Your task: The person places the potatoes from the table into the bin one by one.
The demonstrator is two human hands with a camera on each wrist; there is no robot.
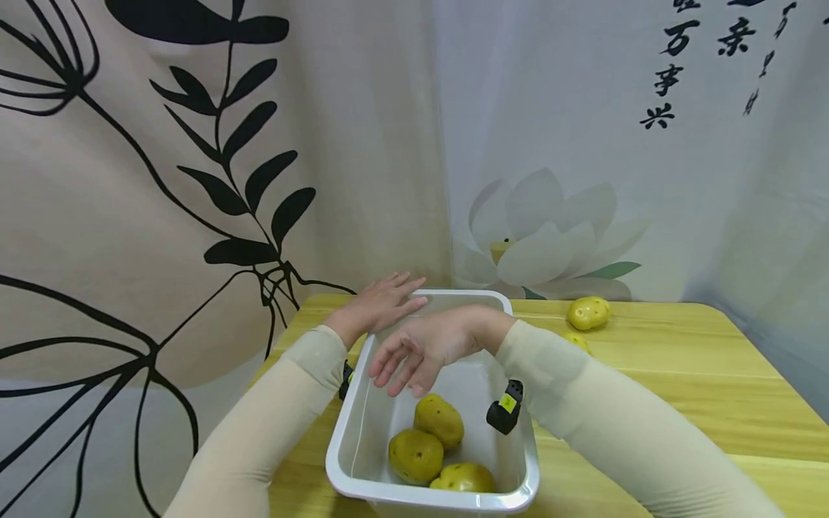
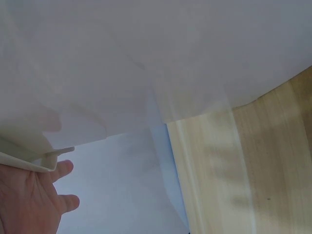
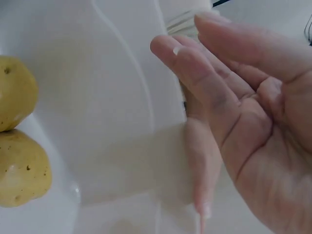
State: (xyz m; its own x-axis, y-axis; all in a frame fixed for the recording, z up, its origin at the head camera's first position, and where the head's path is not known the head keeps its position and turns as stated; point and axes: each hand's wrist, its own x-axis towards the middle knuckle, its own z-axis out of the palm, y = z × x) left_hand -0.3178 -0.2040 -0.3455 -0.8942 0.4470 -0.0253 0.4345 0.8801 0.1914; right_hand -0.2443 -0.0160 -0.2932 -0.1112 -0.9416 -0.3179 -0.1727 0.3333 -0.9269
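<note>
A white plastic bin (image 1: 432,492) stands on the table with three yellow potatoes inside, one potato (image 1: 416,456) touching its neighbours near the front end. At the bin's far left corner my left hand (image 1: 386,302) rests on the rim, its fingers extended. In the left wrist view that hand (image 2: 29,202) shows at lower left against the rim. My right hand (image 1: 435,347) hangs over the bin's far half, palm partly turned inward, fingers loosely extended and holding nothing. The right wrist view shows the same hand (image 3: 253,112) close up, with potatoes off to the left.
The wooden table (image 1: 680,388) extends to the right of the bin. A potato (image 1: 588,313) lies near its back edge. Another potato (image 1: 576,341) is partly hidden behind my right sleeve. A printed curtain (image 1: 382,144) hangs behind the table.
</note>
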